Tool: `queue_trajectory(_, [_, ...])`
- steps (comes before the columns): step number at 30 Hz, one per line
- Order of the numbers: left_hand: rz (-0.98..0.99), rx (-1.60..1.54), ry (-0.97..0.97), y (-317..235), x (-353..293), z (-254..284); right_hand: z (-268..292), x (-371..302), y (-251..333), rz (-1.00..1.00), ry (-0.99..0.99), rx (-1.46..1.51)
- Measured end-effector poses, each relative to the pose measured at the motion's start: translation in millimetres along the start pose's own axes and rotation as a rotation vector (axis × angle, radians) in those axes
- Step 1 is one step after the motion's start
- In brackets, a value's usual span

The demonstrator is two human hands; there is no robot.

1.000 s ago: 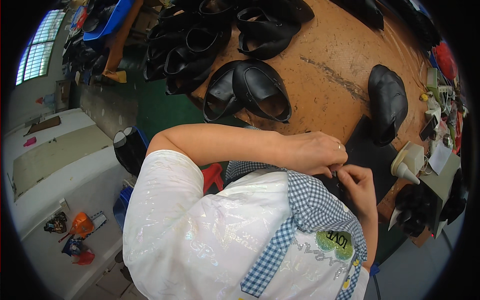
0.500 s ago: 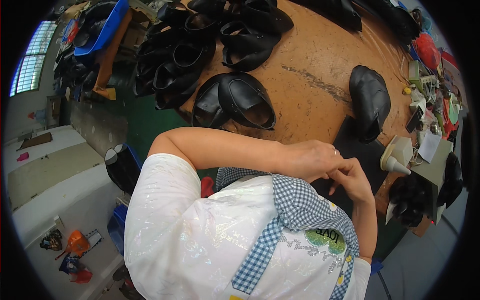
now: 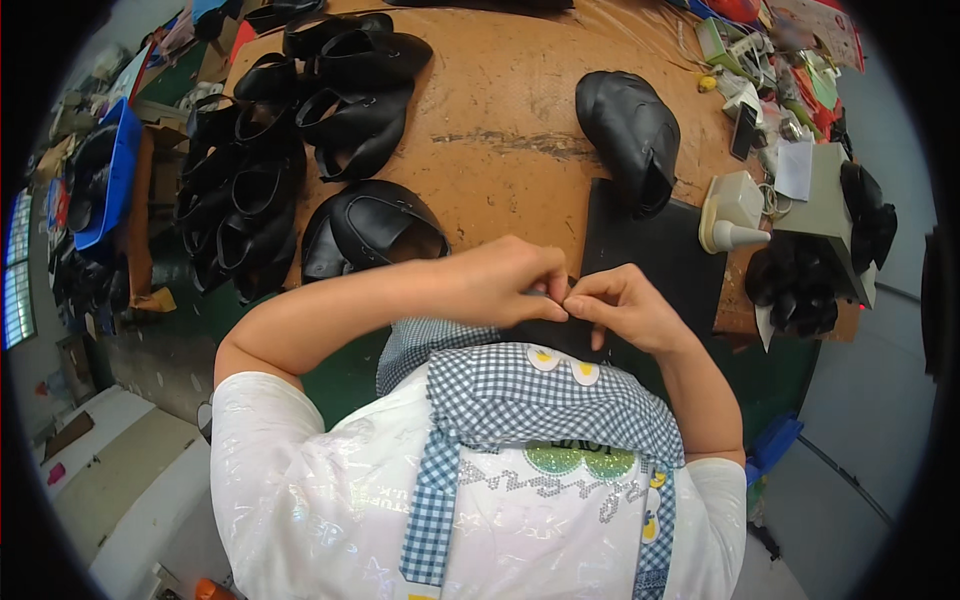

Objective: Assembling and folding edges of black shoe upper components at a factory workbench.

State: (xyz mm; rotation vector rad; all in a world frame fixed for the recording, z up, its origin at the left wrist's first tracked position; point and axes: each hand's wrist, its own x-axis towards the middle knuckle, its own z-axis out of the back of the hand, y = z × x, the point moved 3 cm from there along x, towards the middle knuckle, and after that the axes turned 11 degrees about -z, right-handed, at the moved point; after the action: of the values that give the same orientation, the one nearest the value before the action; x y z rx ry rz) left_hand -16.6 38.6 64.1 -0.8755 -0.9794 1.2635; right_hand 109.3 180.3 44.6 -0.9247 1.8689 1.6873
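Note:
My left hand [image 3: 520,283] and my right hand [image 3: 622,308] meet fingertip to fingertip at the near edge of the table. Both are closed in a pinch. What lies between the fingers is too small or hidden to name. Just below them, dark material [image 3: 550,335] shows above the checked apron [image 3: 530,385], partly covered by my hands. Beyond my right hand a black mat [image 3: 690,255] lies on the table, and a black leather shoe upper [image 3: 630,130] rests on its far edge. Another black shoe upper [image 3: 375,225] sits past my left forearm.
The brown table [image 3: 490,110] carries rows of black shoe uppers [image 3: 255,190] at left. At right stand a white pot with a cone-shaped spout [image 3: 735,215], a grey box [image 3: 815,200] and mixed small items. A blue crate [image 3: 112,180] holds black pieces at far left.
The view has swung right, so the table things appear further left. My hands remain together; the right hand's fingers, lowered and partly overlapped before, now pinch opposite the left's.

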Motion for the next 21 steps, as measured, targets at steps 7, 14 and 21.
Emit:
queue_trajectory(7, [0.107,-0.185,0.102,13,5,-9,19,-4,-12,-0.035,-0.014,-0.044])
queue_trajectory(14, [0.015,-0.137,0.034,5,6,-7,11,-13,-6,0.045,-0.037,0.031])
queue_trajectory(21, [-0.043,0.001,0.018,11,1,-21,12,-1,-11,-0.002,-0.033,0.076])
